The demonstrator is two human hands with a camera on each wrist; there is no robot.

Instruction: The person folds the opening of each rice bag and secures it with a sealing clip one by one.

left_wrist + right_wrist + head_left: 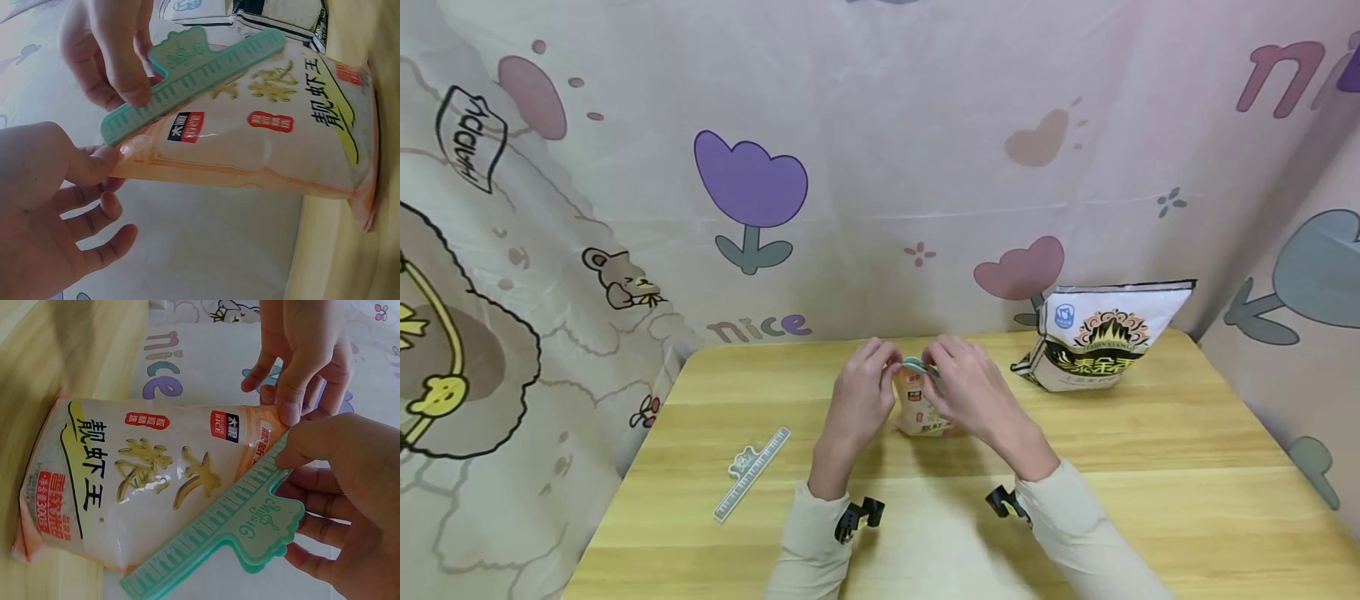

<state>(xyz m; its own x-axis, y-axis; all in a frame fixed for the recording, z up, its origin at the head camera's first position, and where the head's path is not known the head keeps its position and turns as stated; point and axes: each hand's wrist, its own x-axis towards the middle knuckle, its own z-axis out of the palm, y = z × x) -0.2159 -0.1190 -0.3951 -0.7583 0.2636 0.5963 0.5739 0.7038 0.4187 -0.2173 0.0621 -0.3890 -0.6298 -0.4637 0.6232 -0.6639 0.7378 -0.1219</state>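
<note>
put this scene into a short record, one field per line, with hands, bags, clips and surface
left hand: pinches a top corner of the small rice bag
right hand: holds the green clip between thumb and fingers
small rice bag: upright on the table
green clip: aslant along the bag's top; whether fully clamped, cannot tell
white clip: lying on the table, left of the hands
large bag: standing at the back right
surface: light wood grain
</note>
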